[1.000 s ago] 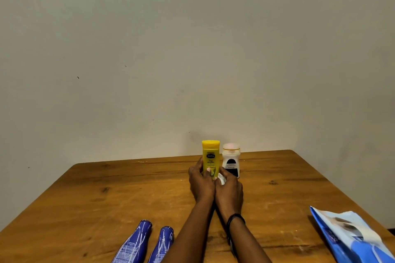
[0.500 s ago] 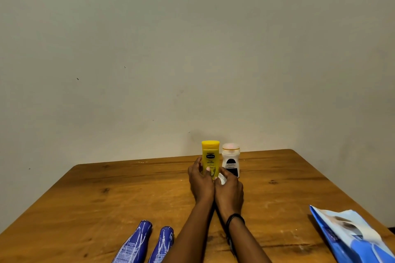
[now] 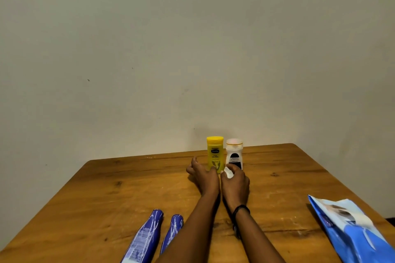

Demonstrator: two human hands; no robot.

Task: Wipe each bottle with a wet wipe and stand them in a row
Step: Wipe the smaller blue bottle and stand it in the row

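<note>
**Two bottles standing, two left to wipe**

Head view. Wooden counter (image 3: pixel 106 198) against a plain wall (image 3: pixel 192 49). At the far edge the yellow bottle (image 3: pixel 215 153) and the white bottle (image 3: pixel 234 152) stood upright, side by side and just beside each other; whether they touched could not be told. Both stood cap up with labels facing the camera.

Left hand (image 3: pixel 204 174): low over the counter just in front of the yellow bottle, fingers relaxed and spread, thumb out to the side, holding nothing. One fingertip overlapped the bottle's foot; contact could not be confirmed.

Right hand (image 3: pixel 235 181): next to the left, in front of the white bottle, fingers curled round a bunched wet wipe (image 3: pixel 228 172), a little of which showed white between thumb and forefinger. Dark wristband (image 3: pixel 240 209) on that wrist.

Near edge: outer blue bottle (image 3: pixel 145 239) and inner blue bottle (image 3: pixel 173 228) lay on their sides, parallel, caps pointing away, well apart from the standing pair. The left forearm hid part of the inner one. Wipes pack (image 3: pixel 352 232) lay flat at the near right corner.

Judgement: the placing of the yellow bottle looked finished, so the row was about half built. The next move calls for the free left hand to come back to the near edge and lift one blue bottle, while the right brings the wipe to it. The row appeared to be growing leftwards, so the space left of the yellow bottle suits the next one.
</note>
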